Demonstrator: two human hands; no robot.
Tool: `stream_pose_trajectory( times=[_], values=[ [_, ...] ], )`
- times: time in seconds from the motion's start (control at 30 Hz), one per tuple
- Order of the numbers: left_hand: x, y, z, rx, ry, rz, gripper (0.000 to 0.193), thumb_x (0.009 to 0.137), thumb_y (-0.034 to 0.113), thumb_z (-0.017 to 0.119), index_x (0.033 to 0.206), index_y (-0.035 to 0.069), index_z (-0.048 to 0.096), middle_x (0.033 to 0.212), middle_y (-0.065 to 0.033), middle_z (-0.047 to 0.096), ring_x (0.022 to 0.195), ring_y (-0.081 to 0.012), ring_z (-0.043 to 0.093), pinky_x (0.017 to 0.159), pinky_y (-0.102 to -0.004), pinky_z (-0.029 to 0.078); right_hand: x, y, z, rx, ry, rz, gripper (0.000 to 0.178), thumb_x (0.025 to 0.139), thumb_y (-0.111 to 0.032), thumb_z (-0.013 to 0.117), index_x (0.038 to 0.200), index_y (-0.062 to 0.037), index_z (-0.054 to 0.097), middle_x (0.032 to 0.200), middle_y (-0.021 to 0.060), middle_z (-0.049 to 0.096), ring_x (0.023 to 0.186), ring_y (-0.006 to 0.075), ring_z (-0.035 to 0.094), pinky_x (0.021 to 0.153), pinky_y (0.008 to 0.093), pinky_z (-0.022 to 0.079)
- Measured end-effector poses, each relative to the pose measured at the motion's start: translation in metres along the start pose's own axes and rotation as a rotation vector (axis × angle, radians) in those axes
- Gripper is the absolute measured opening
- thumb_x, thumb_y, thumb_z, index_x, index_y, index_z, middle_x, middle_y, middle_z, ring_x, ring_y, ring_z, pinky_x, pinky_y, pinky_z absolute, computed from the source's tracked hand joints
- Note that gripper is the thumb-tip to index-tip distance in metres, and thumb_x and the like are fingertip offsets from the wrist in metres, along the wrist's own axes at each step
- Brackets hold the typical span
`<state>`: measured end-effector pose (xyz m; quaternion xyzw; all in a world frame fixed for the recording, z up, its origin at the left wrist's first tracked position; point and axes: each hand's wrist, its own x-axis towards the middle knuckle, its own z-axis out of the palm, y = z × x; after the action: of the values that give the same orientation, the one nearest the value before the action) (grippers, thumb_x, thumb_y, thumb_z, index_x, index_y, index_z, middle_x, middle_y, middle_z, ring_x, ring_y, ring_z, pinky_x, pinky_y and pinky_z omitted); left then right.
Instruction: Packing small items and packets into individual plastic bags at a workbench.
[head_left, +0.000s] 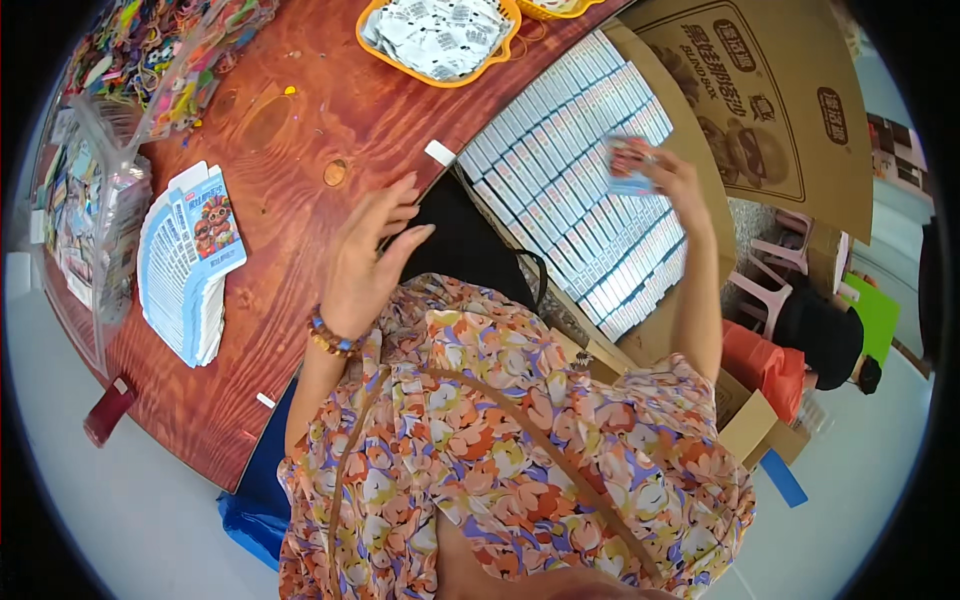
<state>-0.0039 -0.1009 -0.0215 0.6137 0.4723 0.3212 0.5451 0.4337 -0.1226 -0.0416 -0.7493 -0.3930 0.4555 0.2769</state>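
Note:
My right hand (682, 190) is closed on a small printed box (630, 168), blurred by motion, above a large carton. Rows of small thin white-and-blue boxes (570, 150) stand packed tightly in that carton. My left hand (372, 255), with a beaded bracelet at the wrist, hovers by the table's edge, its fingers apart and nothing in them. On the table to its left lies a fanned stack of flat blue-and-white box blanks (170, 270). The top one (215, 222) carries a picture of cartoon figures.
A yellow basket (440, 80) of small white packets sits at the table's far edge. Clear plastic bags (125, 190) of colourful small items lie at the left. The carton's printed flap (790, 150) stands out at the right, near pink stools (775, 270).

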Motion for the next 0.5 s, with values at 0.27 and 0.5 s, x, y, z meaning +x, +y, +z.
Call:
stream_pose_trajectory(
  times=[0.27,0.5],
  values=[
    [0.003,-0.003,-0.052,0.058,0.291,0.006,0.041,0.090,0.001,0.068,0.130,0.001,0.060,0.115,-0.0132,0.066,0.101,-0.0201,0.067,0.089,-0.0298,0.053,0.040,0.160,-0.013,-1.097,0.367,0.238,0.030,0.090,-0.032,0.060,0.117,-0.0274,0.071,0.104,0.0165,0.072,0.096,0.0371,0.070,0.080,0.0483,0.055],
    [-0.031,-0.038,-0.141,0.870,0.705,0.093,0.046,0.090,0.019,0.071,0.129,-0.001,0.058,0.125,-0.0203,0.061,0.117,-0.0350,0.058,0.100,-0.0443,0.044,0.098,0.299,-0.033,-0.872,0.086,-0.161,0.038,0.095,-0.010,0.046,0.129,-0.0046,0.061,0.133,0.0196,0.060,0.128,0.0348,0.053,0.110,0.0422,0.040]
  ],
)
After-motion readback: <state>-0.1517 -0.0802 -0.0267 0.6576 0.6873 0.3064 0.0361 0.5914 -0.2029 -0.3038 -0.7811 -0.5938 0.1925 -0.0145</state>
